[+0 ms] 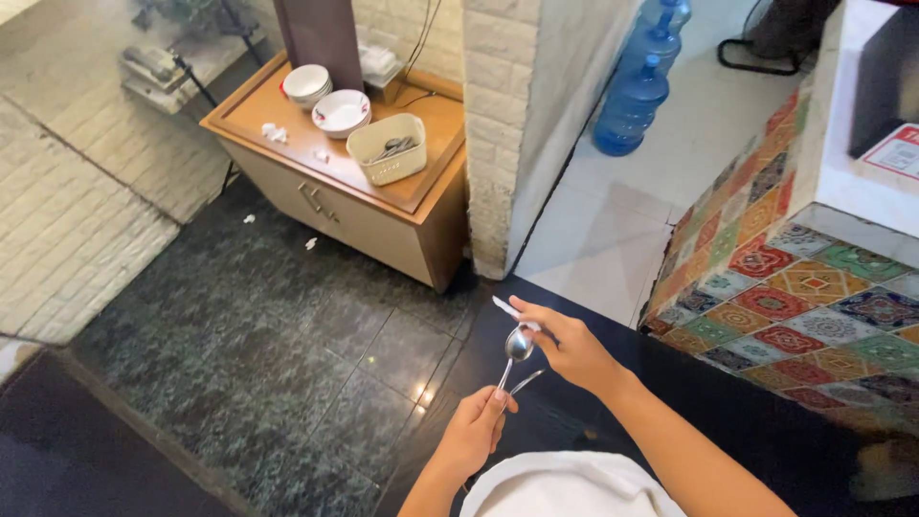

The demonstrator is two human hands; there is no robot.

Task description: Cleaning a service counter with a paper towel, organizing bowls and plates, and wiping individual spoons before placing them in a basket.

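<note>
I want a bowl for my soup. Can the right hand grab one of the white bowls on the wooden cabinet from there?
Probably not. The right hand is busy at a spoon close to the body, and the white bowls sit on the wooden cabinet far across the dark floor. Nothing blocks the way; they just look too far.

Eatery, bowls (325,99), cutlery basket (387,148), tiled counter (795,297)

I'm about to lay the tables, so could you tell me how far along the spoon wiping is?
Done, it seems: some cutlery already stands in the beige basket on the cabinet, beside stacked bowls. In hand: the left hand holds a spoon by its handle while the right hand rubs its bowl with a white tissue; a second handle shows beneath. Left: finishing these; whether more wait is out of view.
</note>
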